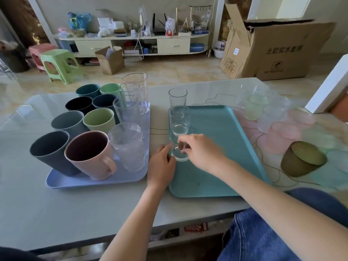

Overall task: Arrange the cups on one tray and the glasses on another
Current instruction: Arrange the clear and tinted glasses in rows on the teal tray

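Our right hand (199, 150) is pinching a small clear glass (178, 151) at the teal tray's (222, 140) near-left edge, our left hand (162, 162) cupping it loosely. We are setting glasses down here; next come those crowding the cups on the blue tray (94, 180).

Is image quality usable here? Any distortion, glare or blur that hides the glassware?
Head view: wide-angle bending curves the table edge and room lines; daylight glare washes out the clear glasses at far right, leaving them soft and hard to count; the small glass between the left hand and right hand is faint but readable; the cups are sharp.
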A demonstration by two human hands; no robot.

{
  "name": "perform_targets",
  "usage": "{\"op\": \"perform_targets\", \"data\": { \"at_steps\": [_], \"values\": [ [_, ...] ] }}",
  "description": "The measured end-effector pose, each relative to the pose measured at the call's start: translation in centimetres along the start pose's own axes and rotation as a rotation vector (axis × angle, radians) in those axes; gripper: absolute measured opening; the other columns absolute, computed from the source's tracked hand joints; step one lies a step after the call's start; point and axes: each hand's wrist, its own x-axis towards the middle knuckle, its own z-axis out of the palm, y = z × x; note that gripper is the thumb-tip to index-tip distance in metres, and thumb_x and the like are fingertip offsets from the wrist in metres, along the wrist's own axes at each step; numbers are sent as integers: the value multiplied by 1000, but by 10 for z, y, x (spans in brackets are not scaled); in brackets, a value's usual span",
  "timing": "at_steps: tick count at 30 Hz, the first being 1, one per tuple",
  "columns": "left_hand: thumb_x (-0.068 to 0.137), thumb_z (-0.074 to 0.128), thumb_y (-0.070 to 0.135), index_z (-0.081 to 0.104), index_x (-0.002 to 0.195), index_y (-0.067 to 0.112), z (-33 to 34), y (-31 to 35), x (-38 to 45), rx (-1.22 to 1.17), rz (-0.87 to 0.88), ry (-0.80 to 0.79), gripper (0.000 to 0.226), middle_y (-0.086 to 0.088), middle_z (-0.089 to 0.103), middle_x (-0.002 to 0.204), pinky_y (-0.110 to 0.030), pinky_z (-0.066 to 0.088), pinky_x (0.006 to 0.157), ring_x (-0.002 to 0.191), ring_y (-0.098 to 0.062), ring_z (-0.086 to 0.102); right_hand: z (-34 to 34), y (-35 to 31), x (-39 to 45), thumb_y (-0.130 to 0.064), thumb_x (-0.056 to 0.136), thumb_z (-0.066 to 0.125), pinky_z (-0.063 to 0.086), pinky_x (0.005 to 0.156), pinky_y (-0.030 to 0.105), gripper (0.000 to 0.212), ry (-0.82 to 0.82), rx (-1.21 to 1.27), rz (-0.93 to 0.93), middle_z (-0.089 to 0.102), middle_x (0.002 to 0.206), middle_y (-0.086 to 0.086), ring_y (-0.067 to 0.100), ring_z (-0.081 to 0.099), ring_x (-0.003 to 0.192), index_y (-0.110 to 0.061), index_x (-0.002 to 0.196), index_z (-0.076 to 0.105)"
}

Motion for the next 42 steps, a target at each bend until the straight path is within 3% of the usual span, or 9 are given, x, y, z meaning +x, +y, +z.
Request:
{"op": "perform_targets", "data": {
  "at_steps": [7,16,20,24,27,30,33,35,42],
  "values": [
    [84,46,7,56,127,19,1,0,2,-13,38,62,45,-7,64,115,-22,35,76,104,-27,56,-2,-2,23,-3,84,57,50,66,33,14,-47,-31,90,57,73,-3,20,54,69,-17,81,58],
    [85,45,6,53,130,17,4,-7,5,-23,58,48,46,-7,61,117,-22,36,77,103,-27,55,-10,-4,17,-23,89,56,48,70,34,8,-121,-101,67,64,98,-2,27,60,89,-23,97,57],
    [85,47,5,55,129,15,6,-9,8,-65,41,50,46,-10,62,115,-30,43,86,106,-31,56,-33,-5,17,-33,89,62,52,60,28,35,-207,314,171,54,119,-8,20,62,73,-26,122,54],
    [84,48,6,55,129,18,8,-12,12,-84,-8,41,47,-19,59,122,-42,44,99,119,-36,50,-56,14,35,-23,92,57,53,51,29,26,-49,556,244,58,110,0,22,63,65,-17,118,57],
    [84,47,5,52,133,20,9,-11,17,-86,-39,38,51,-17,50,137,-38,37,107,140,-21,31,-65,50,68,-19,91,55,50,72,30,23,248,324,298,64,109,6,25,63,92,-13,113,60],
    [84,49,7,56,128,24,10,-10,17,-85,-3,67,48,-10,62,125,-26,38,103,141,-10,28,-74,92,99,-18,91,50,44,89,37,33,311,-92,399,58,122,12,32,55,111,-10,123,51],
    [80,54,11,64,114,25,7,-6,16,-113,-9,109,37,5,66,91,-12,43,71,92,-15,60,-84,126,128,-16,90,52,38,100,44,40,289,-382,520,56,124,19,36,52,114,-3,126,44],
    [79,57,11,65,106,23,5,-3,15,-104,-9,137,31,11,55,75,-8,37,60,68,-9,50,-87,148,144,-12,88,54,24,111,48,48,284,-433,626,52,129,20,36,47,122,-1,133,39],
    [78,58,15,63,108,19,8,-4,16,-53,-52,156,31,-7,67,93,-29,43,72,97,-29,57,-78,202,176,-1,89,45,11,118,45,44,350,-404,762,58,122,23,37,52,119,-1,133,39]
  ]
}}
